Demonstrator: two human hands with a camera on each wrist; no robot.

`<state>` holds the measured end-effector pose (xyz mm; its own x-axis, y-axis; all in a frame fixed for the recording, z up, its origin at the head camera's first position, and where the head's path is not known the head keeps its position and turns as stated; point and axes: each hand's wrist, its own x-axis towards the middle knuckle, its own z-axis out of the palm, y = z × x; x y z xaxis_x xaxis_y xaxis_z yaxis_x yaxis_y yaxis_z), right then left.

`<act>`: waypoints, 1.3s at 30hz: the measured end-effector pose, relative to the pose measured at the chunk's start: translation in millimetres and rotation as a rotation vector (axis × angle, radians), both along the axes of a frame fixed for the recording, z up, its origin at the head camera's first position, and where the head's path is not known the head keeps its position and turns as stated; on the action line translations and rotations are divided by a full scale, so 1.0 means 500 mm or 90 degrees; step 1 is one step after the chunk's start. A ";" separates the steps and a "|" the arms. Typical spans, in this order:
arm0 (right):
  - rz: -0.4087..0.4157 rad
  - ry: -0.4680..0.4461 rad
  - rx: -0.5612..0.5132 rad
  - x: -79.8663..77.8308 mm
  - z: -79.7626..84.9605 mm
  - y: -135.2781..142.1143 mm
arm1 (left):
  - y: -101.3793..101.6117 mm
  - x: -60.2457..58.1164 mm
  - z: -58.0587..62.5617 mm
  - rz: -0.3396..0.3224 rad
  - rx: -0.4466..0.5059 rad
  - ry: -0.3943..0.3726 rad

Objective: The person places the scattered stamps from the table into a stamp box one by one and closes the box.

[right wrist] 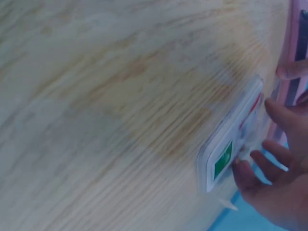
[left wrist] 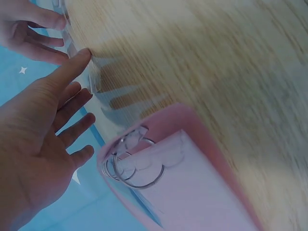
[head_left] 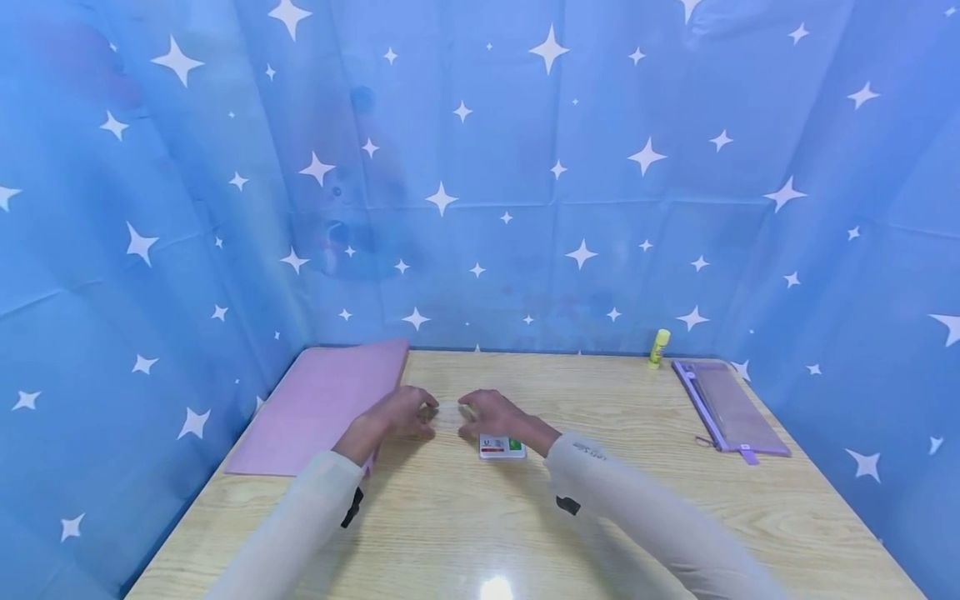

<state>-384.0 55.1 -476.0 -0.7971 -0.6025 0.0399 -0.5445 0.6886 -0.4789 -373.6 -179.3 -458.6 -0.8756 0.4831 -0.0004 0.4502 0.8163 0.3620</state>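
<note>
Between the two hands is a thin, clear plastic piece, perhaps a lid; its exact kind is hard to make out. My left hand pinches its near end between thumb and index finger, the other fingers spread. At the opposite end my right hand has its thumb and fingertips on the same clear piece. Just below the right hand, a flat white-edged case with a red strip and a green patch lies on the table. The right wrist view shows this case beside the right fingers.
A pink ring binder lies left of the left hand, its metal rings visible at its end. To the right are a yellow glue stick, standing, and a purple zip pouch. Starry blue curtains border the wooden table.
</note>
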 end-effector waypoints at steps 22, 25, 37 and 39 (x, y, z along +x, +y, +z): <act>0.025 0.030 0.027 0.022 0.037 0.039 | 0.022 0.005 0.017 -0.016 0.048 -0.020; 0.031 0.039 0.027 0.029 0.051 0.049 | 0.028 0.001 0.027 -0.032 0.046 -0.010; 0.038 0.073 0.052 0.057 0.081 0.107 | 0.071 0.011 0.057 -0.092 0.046 -0.004; 0.034 0.074 0.053 0.062 0.083 0.117 | 0.081 0.015 0.060 -0.095 0.039 -0.004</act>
<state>-352.9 113.7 -434.7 -0.7562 -0.6496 0.0781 -0.6306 0.6917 -0.3520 -366.2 -138.8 -428.5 -0.7938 0.6076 0.0275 0.5625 0.7162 0.4131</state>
